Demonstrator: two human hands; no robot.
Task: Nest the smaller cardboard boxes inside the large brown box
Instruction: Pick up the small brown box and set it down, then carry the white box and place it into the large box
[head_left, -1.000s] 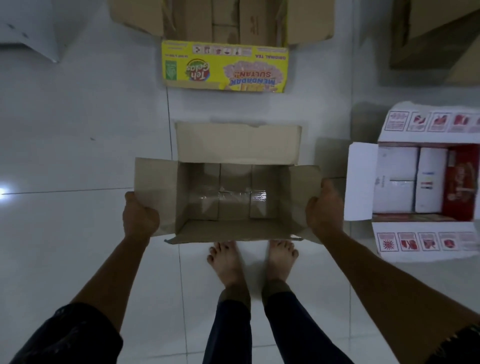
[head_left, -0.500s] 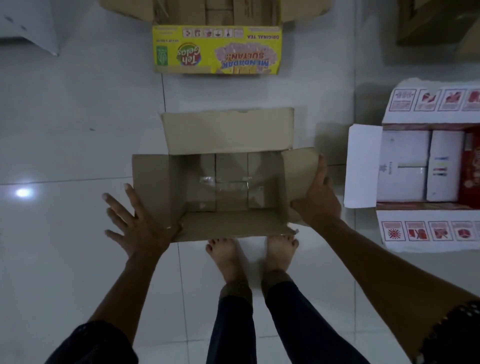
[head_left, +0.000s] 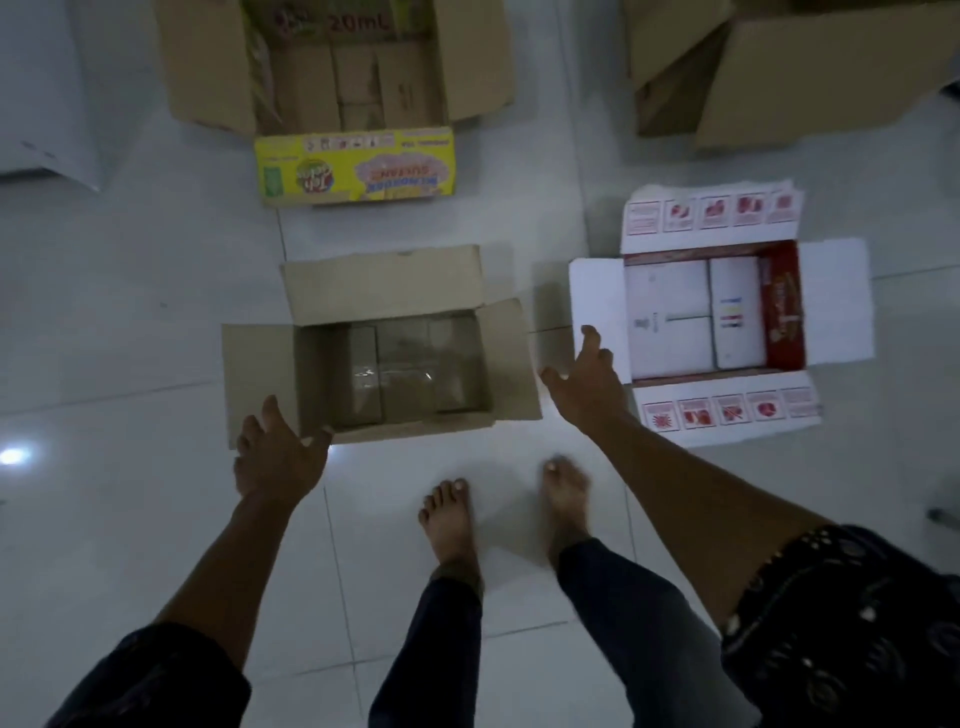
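Note:
A plain brown box (head_left: 257, 379) stands open on the white tiled floor in front of my bare feet, its four flaps spread outward and its taped bottom bare. My left hand (head_left: 278, 457) hovers open over its near left corner, fingers apart, holding nothing. My right hand (head_left: 587, 382) is open too, just right of the box's right flap, between it and a white box with red print (head_left: 597, 317). That white box lies open with white and red panels inside. Farther back stands a yellow-printed box (head_left: 358, 169) with brown flaps, open.
A large brown box (head_left: 810, 83) sits at the back right, partly out of frame. A white object (head_left: 47, 104) stands at the back left. My feet (head_left: 452, 514) are on the tiles just behind the plain box.
Both hands have let go of the plain brown box's side flaps and opened. The box now rests on the floor, and my right hand has shifted right toward the white box.

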